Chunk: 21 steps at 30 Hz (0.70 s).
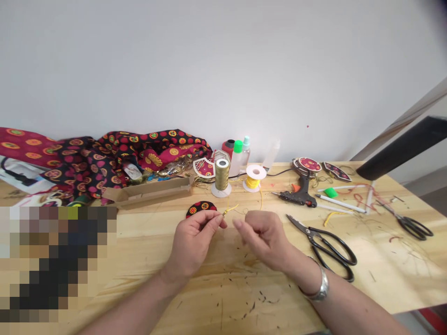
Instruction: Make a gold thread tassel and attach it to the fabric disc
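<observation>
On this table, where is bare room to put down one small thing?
The tabletop is bare between the cardboard box and the left forearm. Between it and the right forearm, dark scraps lie scattered. The back is crowded, from the patterned fabric past the yellow spool to the glue gun.

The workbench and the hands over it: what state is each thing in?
Left hand, pinching yellow cord
Right hand, curled, contents unclear
Large scissors, lying flat, blades apparently closed
Smaller scissors, lying flat, blades unclear
Glue gun, lying down
Cardboard box, open-topped
Gold thread spool, upright
Yellow cord spool, upright, partly unwound
Green-capped bottle, upright, closed
Patterned cloth, rumpled
</observation>
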Each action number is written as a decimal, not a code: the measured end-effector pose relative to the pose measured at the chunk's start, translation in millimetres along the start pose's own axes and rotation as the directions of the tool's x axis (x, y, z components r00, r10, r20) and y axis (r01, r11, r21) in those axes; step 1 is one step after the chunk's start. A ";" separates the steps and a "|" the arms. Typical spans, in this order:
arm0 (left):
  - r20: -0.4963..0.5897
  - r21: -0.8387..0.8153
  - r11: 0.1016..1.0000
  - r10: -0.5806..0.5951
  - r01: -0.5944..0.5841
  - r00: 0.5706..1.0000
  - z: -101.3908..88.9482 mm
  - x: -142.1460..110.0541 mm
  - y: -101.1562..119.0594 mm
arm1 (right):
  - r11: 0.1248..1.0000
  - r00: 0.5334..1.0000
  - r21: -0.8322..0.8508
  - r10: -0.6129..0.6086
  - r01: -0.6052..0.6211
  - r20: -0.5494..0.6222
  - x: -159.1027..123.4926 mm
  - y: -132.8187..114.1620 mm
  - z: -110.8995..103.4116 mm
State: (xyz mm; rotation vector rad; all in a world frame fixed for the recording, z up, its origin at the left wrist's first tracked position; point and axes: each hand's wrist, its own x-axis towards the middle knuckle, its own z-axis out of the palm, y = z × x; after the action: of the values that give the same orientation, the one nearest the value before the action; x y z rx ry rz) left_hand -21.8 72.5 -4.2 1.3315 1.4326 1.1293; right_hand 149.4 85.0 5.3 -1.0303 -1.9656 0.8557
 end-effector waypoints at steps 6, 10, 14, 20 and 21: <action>-0.008 -0.020 1.000 0.024 -0.024 1.000 1.7 -0.2 -0.1 | 0.771 0.903 0.486 0.417 -0.411 0.102 13.3 14.4 7.4; 0.019 -0.022 1.000 0.012 -0.012 1.000 2.9 -0.9 -0.6 | 0.618 0.882 0.653 0.435 -0.438 0.180 12.6 13.0 8.6; 0.078 -0.029 0.999 0.020 -0.018 0.997 4.0 -1.4 -1.0 | 0.566 0.886 0.708 0.425 -0.421 0.186 11.5 12.0 9.3; 0.245 -0.205 0.953 -0.168 0.221 0.955 5.2 -0.6 -4.9 | 0.637 0.902 0.674 0.420 -0.373 0.103 11.6 15.3 12.8; 0.284 -0.270 0.922 -0.201 0.279 0.938 5.3 0.0 -5.4 | 0.655 0.907 0.664 0.413 -0.361 0.086 11.2 15.3 13.5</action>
State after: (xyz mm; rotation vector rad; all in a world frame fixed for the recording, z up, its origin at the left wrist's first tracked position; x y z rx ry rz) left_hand -17.9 72.7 -10.7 1.0052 1.1447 0.9365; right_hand 139.3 98.8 -10.4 -1.0141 -1.1902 1.5949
